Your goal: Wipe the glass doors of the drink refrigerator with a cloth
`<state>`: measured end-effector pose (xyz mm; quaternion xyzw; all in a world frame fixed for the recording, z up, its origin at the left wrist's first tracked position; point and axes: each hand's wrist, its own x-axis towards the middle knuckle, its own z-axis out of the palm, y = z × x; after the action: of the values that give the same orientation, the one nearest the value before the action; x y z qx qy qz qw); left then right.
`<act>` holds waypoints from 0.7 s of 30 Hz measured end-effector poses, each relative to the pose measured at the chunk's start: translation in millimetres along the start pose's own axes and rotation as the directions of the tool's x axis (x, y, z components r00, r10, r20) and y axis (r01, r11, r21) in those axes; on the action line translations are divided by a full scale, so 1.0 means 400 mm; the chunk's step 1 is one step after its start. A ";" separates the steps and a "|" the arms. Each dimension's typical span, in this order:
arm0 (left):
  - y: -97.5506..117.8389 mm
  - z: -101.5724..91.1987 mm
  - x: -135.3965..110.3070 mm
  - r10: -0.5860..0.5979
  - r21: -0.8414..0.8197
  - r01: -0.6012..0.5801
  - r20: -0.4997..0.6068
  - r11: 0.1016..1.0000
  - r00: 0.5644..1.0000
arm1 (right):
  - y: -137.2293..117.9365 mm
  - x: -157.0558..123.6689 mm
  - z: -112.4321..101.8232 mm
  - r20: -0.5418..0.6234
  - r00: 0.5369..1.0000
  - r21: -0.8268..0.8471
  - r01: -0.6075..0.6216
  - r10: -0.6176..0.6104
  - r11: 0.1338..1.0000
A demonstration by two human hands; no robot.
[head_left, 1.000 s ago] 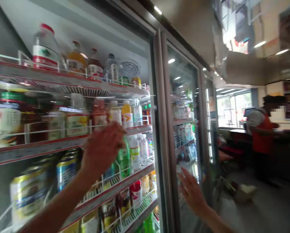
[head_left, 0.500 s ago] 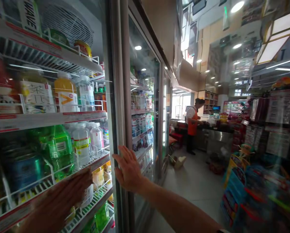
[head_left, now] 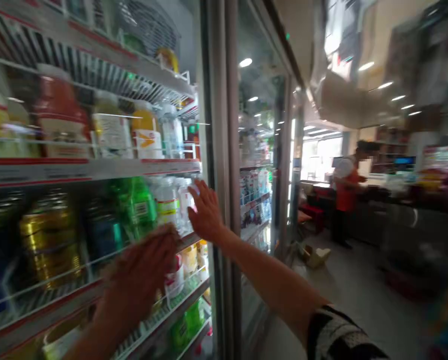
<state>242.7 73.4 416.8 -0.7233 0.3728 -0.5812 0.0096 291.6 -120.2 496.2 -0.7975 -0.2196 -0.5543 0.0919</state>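
Left hand (head_left: 143,272) flat, fingers extended, blurred, holding nothing I can see | right hand (head_left: 207,212) spread open, empty, contact undetermined | gold can (head_left: 53,240) shelved left | green bottle (head_left: 139,205) shelved, showing above left hand | yellow-labelled bottle (head_left: 167,207) shelved, showing left of right hand | door frame (head_left: 224,125) upright | person in orange vest (head_left: 347,190) standing beyond

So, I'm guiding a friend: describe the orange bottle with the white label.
In the left fridge, find the shelf above the right hand. Near its right end, between a pale yellow bottle and a clear bottle, stands the orange bottle, set apart by an angled orange mark.
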 end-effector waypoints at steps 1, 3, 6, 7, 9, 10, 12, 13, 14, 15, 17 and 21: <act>0.011 0.024 -0.019 0.045 0.033 -0.046 0.042 0.998 0.998 | 0.018 -0.005 0.009 -0.039 0.999 0.006 0.011 -0.010 1.000; 0.019 0.051 -0.030 0.095 0.084 -0.102 0.087 0.991 0.992 | 0.059 -0.014 0.027 -0.130 0.991 0.004 0.040 -0.039 0.999; -0.007 0.030 0.025 -0.053 0.172 0.052 0.001 0.984 0.999 | 0.094 -0.021 0.049 -0.218 0.971 0.010 0.103 -0.098 0.995; -0.020 0.016 0.053 -0.129 0.194 0.139 -0.063 0.971 0.990 | 0.094 -0.021 0.053 -0.221 0.968 0.024 0.124 -0.116 0.992; -0.040 0.006 0.105 -0.236 0.177 0.262 -0.154 0.949 0.960 | 0.087 -0.017 0.057 -0.181 0.970 0.058 0.173 -0.160 0.983; -0.043 0.015 0.127 -0.242 0.135 0.265 -0.164 0.955 0.956 | 0.085 -0.013 0.056 -0.150 0.971 0.070 0.196 -0.184 0.978; -0.027 0.063 0.162 -0.169 0.004 0.171 -0.146 0.985 0.975 | 0.089 -0.002 0.048 -0.094 0.973 0.068 0.216 -0.210 0.974; -0.011 0.095 0.175 -0.117 -0.068 0.109 -0.133 0.992 0.984 | 0.095 0.004 0.040 -0.074 0.976 0.055 0.210 -0.206 0.976; 0.005 0.126 0.184 -0.076 -0.128 0.060 -0.127 0.990 0.989 | 0.101 0.010 0.028 -0.057 0.980 0.042 0.193 -0.191 0.980; 0.020 0.153 0.190 -0.049 -0.168 0.025 -0.139 0.985 0.989 | 0.106 0.016 0.015 -0.041 0.985 0.034 0.171 -0.169 0.985; 0.034 0.190 0.191 -0.010 -0.203 -0.026 -0.175 0.979 0.985 | 0.110 0.025 -0.014 0.008 0.991 0.049 0.131 -0.132 0.990; 0.013 0.208 0.169 0.090 -0.213 -0.136 -0.211 0.968 0.973 | 0.097 0.030 -0.054 0.081 0.993 0.134 0.079 -0.091 0.988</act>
<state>313.8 -2.3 443.7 -0.6354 0.4763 -0.6029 -0.0770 294.5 -160.1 519.2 -0.8032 -0.2929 -0.5068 0.1105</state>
